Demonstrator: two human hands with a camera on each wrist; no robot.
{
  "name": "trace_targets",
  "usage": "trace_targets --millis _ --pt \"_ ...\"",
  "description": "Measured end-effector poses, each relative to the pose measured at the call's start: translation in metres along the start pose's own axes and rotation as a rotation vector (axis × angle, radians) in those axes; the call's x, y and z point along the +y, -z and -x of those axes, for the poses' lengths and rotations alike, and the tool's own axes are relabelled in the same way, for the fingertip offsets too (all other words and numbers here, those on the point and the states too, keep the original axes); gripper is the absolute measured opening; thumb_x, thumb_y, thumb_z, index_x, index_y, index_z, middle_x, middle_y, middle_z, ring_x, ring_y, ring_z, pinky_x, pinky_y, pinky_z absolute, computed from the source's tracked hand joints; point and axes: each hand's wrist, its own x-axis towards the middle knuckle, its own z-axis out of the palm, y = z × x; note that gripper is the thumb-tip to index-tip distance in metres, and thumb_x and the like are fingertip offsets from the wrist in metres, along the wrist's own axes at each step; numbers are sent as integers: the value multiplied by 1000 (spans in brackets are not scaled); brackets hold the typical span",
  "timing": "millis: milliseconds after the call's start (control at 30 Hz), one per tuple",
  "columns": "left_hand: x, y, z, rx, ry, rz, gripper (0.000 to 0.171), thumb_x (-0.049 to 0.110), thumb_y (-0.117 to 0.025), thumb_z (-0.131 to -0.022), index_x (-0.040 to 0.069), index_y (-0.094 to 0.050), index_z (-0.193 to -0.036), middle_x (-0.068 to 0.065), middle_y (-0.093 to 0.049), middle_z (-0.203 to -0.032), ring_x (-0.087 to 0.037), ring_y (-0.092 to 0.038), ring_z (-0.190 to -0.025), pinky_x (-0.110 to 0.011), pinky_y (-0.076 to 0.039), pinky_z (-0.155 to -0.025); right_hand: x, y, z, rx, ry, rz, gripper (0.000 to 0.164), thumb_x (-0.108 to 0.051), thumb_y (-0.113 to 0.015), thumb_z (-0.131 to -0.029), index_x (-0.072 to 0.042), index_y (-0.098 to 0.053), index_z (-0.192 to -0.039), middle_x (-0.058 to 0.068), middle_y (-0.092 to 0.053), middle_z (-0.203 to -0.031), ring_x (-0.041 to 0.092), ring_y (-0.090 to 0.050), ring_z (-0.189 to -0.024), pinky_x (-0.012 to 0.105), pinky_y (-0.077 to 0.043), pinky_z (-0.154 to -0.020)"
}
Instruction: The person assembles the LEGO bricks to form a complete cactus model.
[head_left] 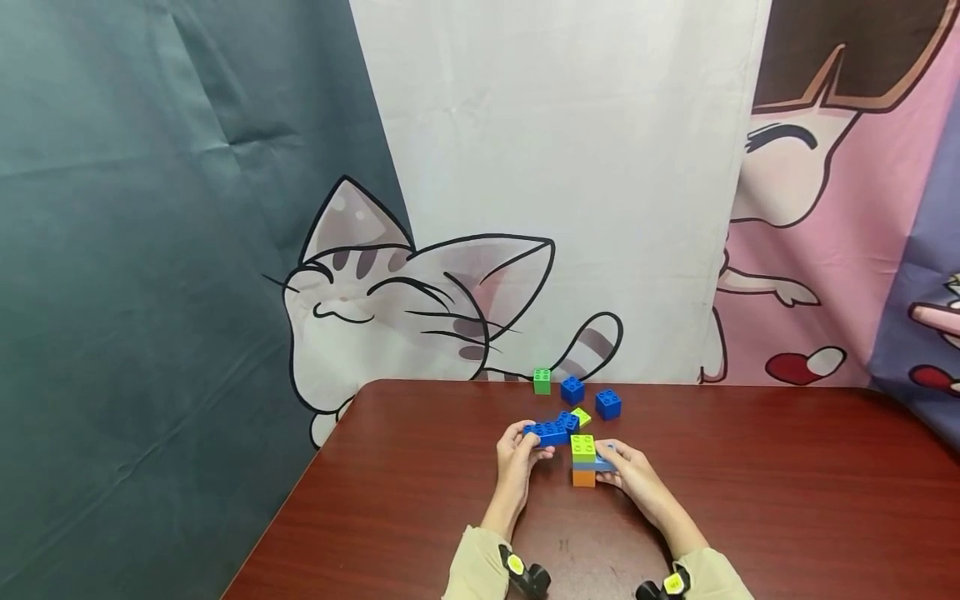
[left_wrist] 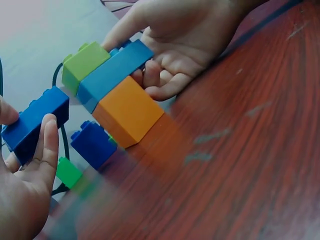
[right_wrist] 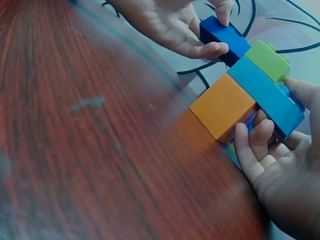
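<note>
My left hand (head_left: 516,460) pinches a long dark blue toy brick (head_left: 546,434) between thumb and fingers, raised off the table in the left wrist view. To its right stands a stack: a lime brick (head_left: 582,448) on top, a longer light blue brick (left_wrist: 115,72) in the middle and an orange brick (head_left: 583,478) at the bottom. The light blue brick juts out to the right, and my right hand (head_left: 633,477) pinches this end, thumb above and fingers beneath. In the right wrist view, the held dark blue brick (right_wrist: 224,39) overlaps the stack's far side.
Behind the hands lie a blue brick (head_left: 570,421) and a lime piece (head_left: 581,415). Farther back are a green brick (head_left: 542,382) and two more blue bricks, one left (head_left: 572,390) and one right (head_left: 608,404). A printed curtain (head_left: 570,167) hangs behind the brown table (head_left: 787,500).
</note>
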Motion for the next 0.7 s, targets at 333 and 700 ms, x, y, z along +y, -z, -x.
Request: trace_targets --millis 333,700 --pt "11 -8 4 -31 -22 -99 31 -5 -46 -87 -13 -52 -116 -2 -51 -74 -11 -60 -58 -18 -52 -60 0 -1 0 23 -2 -4 54 -35 -48 -102 7 -44 -135 3 -63 -100 8 -60 -85 20 -55 -78" --pt "21 -24 10 -49 -27 -105 33 -7 -45 -86 -17 -48 -117 -3 -53 -77 -9 -56 -55 -17 -50 -58 1 -2 0 31 1 -2 52 -35 -48 -103 7 -45 -134 3 -64 -100 9 -60 -85 21 -55 -78"
